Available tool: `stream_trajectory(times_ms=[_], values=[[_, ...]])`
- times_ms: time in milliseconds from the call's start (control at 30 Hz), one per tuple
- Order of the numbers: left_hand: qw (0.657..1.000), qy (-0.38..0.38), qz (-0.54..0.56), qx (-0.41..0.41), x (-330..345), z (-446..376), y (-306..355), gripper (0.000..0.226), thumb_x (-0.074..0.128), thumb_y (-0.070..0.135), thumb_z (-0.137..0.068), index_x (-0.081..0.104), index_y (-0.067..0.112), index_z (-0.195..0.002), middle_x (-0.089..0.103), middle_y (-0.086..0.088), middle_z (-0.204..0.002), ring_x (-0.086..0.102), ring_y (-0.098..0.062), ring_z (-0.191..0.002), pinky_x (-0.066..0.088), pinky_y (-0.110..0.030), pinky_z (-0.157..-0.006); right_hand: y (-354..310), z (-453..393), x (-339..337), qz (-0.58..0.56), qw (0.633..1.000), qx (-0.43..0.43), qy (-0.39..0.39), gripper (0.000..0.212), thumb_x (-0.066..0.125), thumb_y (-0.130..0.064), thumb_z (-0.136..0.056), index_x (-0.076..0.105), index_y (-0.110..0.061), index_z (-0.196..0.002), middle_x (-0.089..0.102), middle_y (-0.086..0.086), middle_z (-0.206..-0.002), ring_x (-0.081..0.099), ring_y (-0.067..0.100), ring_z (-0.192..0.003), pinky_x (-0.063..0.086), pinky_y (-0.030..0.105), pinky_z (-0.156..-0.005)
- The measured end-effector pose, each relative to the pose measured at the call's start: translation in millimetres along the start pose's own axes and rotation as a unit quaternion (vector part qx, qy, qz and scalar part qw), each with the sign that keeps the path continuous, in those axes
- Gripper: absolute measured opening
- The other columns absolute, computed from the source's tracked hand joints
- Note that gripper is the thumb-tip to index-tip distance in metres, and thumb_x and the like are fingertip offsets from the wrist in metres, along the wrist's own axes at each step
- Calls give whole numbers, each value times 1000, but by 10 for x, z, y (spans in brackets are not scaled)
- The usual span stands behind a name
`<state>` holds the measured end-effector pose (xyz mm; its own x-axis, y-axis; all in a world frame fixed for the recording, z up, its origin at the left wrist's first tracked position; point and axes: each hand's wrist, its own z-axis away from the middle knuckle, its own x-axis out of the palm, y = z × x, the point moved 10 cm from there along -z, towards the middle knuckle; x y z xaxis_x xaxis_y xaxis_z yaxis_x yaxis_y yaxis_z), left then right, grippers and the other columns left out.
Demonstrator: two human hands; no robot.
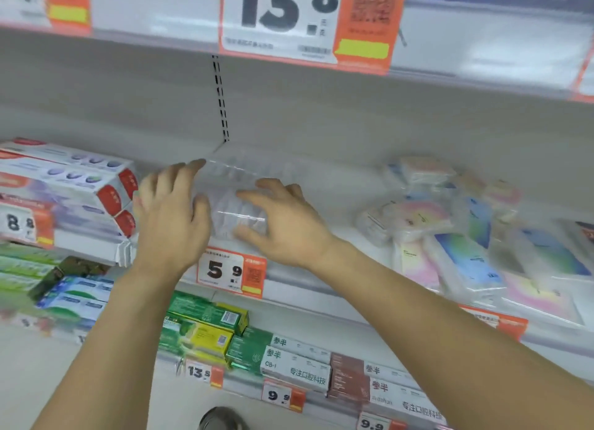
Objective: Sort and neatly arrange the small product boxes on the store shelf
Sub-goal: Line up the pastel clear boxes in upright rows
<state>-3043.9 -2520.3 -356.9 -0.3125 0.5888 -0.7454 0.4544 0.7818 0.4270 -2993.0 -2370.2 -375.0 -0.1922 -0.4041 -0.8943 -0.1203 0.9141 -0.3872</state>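
Several price tags can be read: a big "13.8" tag [283, 18] hangs from the upper shelf edge, a "5.9" tag [231, 273] sits on the edge of the middle shelf [321, 185] just below the hands, an "8.8" tag [22, 223] is at the left, and "13.5" [201, 372] and "9.9" [279, 396] are on the lower rail. White boxes [299, 365] on the lower shelf carry the characters "参半" and "专注口腔科技"; beside them lie green and yellow boxes [205, 326].

Between the hands, on the middle shelf near its front edge, stands a clear plastic tray [238, 201]; it is transparent and blurred, so its content cannot be told. White and red boxes [70, 182] are stacked to its left, and pastel packets [450, 230] lie in a loose pile to its right.

Both arms are stretched forward. The left hand [170, 214] has straight fingers laid against the tray's left side. The right hand [283, 223] has relaxed, spread fingers resting on the tray's front and top.
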Motion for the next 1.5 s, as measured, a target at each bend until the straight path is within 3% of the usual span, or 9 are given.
stream_trajectory(times_ms=[133,367,467,567,667,833,1000,1200,1500], values=[[995,-99,-13,-13,225,26,-173,57,29,44,-86,53,25,-134,45,-14,-145,36,-36,-133,23,-44,-111,181,8,-130,4,1000,15,-11,52,63,-34,-78,52,-28,-129,47,-6,-138,50,29,-120,47,37,-96],[992,-120,34,-21,159,142,35,52,57,46,-87,54,27,-135,41,-9,-145,34,-32,-131,31,-40,-106,376,105,-257,1,993,108,43,55,74,-50,-69,46,-28,-110,41,-5,-120,58,20,-92,48,31,-79],[992,-119,43,-20,143,132,37,49,64,42,-87,55,30,-134,41,-6,-144,35,-29,-129,32,-39,-105,617,119,-344,-183,967,164,66,38,77,-38,-69,60,-32,-102,50,-5,-118,58,11,-93,46,25,-76],[991,-122,51,-29,160,124,38,45,65,36,-89,57,31,-133,34,-7,-146,34,-30,-131,31,-39,-108,779,157,-249,-423,880,212,29,31,67,-35,-74,75,-21,-101,69,5,-106,62,18,-87,45,28,-73],[989,-114,70,-57,144,110,3,37,65,27,-91,60,30,-128,28,-6,-149,36,-32,-132,34,-39,-106,768,201,-151,-477,854,206,-12,36,58,-31,-86,73,-8,-109,74,14,-110,65,20,-85,49,27,-67],[990,-123,61,-20,132,84,10,33,57,20,-96,60,28,-128,39,-5,-144,41,-33,-124,36,-36,-98,728,155,-159,-514,844,153,8,27,59,-24,-74,81,-20,-89,75,10,-107,67,25,-97,48,34,-78],[977,-161,134,-32,52,70,-63,32,43,9,-102,66,19,-122,42,-4,-136,49,-14,-102,29,8,-69,573,187,-384,-368,925,3,91,23,76,-17,-66,75,-24,-89,61,2,-118,61,16,-113,50,39,-87],[960,-183,192,-87,4,65,-149,23,51,25,-99,72,25,-110,43,4,-128,46,-8,-106,30,-8,-83,508,237,-222,-300,954,1,20,32,79,-29,-69,71,-34,-99,51,0,-132,49,9,-128,44,40,-105],[975,-155,156,-37,-54,252,-81,26,66,40,-87,68,27,-109,41,4,-132,50,-11,-116,35,-25,-95,220,257,-71,-290,957,-16,8,25,82,-32,-76,70,-34,-98,59,-9,-117,56,10,-116,46,32,-98]])
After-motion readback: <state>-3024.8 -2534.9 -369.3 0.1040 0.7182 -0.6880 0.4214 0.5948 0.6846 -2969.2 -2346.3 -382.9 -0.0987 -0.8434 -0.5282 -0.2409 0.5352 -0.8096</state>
